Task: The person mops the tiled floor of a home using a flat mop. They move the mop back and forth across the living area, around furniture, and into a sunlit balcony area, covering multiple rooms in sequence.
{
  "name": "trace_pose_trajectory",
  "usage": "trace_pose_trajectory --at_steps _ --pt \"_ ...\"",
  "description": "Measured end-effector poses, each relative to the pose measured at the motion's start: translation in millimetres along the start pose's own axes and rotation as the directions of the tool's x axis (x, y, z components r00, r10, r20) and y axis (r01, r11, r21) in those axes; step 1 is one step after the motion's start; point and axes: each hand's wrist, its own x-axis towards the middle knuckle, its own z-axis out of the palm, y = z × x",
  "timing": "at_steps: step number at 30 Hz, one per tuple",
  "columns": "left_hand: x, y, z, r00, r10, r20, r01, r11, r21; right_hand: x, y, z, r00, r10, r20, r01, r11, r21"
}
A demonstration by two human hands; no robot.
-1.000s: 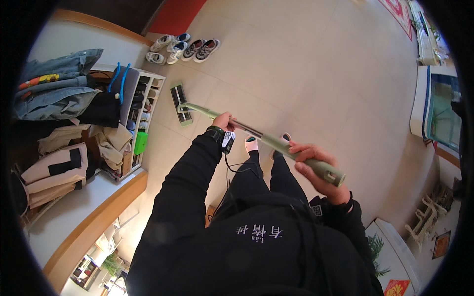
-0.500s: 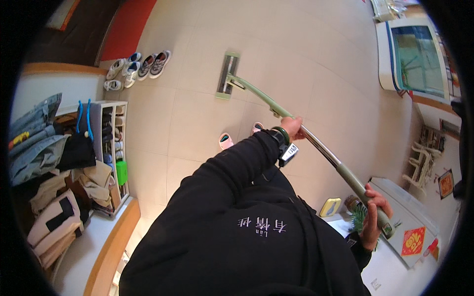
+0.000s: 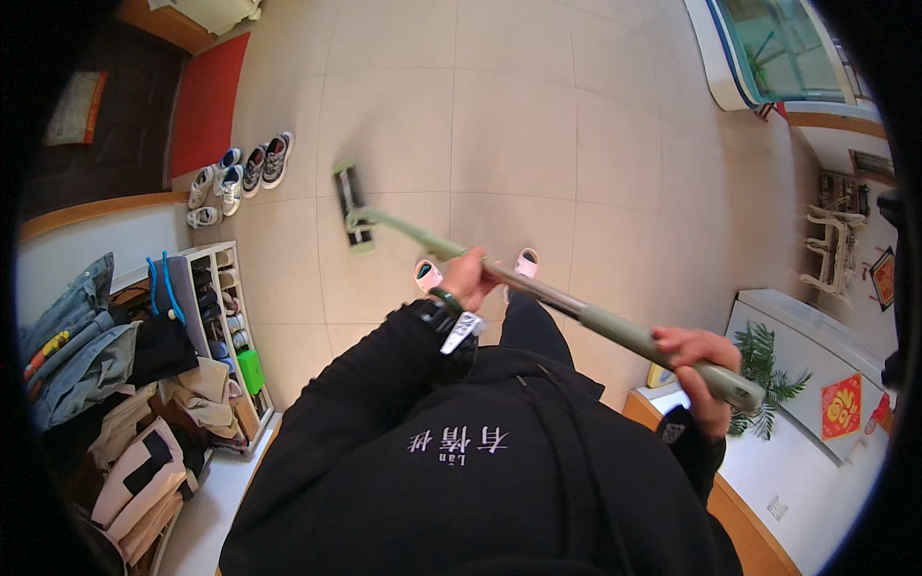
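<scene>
I hold a green mop [image 3: 538, 288] in both hands. Its flat head [image 3: 350, 206] lies on the tiled floor [image 3: 538, 125] in front of my pink slippers [image 3: 428, 276]. My left hand [image 3: 468, 278] is wrapped around the middle of the pole. My right hand [image 3: 693, 357] grips the thick end, fingers closed tight. There is lots of open floor ahead and to the right of the mop head. To the left, a row of shoes [image 3: 238, 173] sits near the red mat [image 3: 206, 101]. A shoe rack [image 3: 219, 326] stands close by, with what look like piled clothes [image 3: 106, 384] beside it.
</scene>
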Motion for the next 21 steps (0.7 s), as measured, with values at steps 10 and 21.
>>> trace_pose_trajectory --at_steps 10,21 --pt "70 -15 -101 0.961 -0.023 -0.275 -0.021 0.987 -0.156 78 114 -19 0.887 -0.034 0.46 -0.013 0.995 0.099" --pt "189 -158 274 0.98 0.013 0.2 -0.025 0.998 0.059 11 55 -311 1.0 -0.029 0.011 0.03 0.975 -0.219"
